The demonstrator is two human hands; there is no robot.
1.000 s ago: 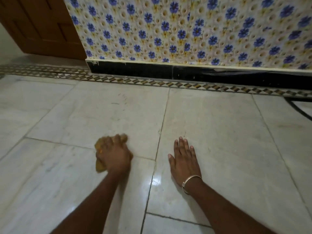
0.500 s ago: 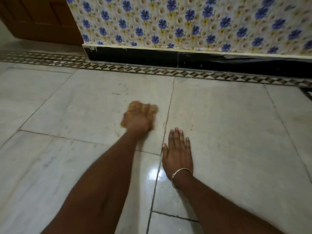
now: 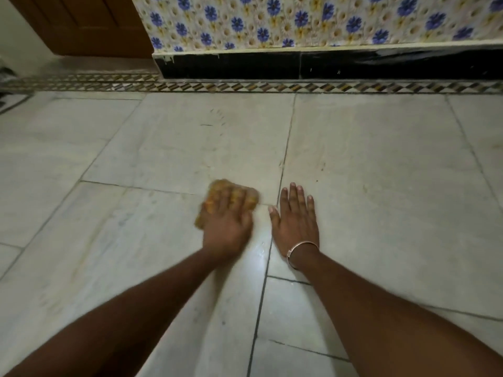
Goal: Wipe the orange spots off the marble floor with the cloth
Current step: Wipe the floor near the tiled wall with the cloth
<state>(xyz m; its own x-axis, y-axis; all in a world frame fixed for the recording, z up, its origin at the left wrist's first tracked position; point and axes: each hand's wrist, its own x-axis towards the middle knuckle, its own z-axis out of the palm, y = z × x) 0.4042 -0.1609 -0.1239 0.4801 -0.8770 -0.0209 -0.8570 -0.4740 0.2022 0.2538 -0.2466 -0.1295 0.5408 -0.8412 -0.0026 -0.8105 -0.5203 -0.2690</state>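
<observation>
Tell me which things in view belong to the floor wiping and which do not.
For the job: crumpled orange cloth, left hand pressing it, white marble floor.

Not for the job: brown wooden door, blue-flowered wall tiles, silver bangle, right hand resting flat.

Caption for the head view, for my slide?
Left hand presses cloth on marble floor; right hand rests flat.

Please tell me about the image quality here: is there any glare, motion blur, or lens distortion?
In the head view, a bright glare patch lies on the marble floor between the wrists; the left hand and the cloth under it are smeared by motion blur, while the flat right hand is sharper; the wide lens bends the patterned border strip, and the corners look darker.
</observation>
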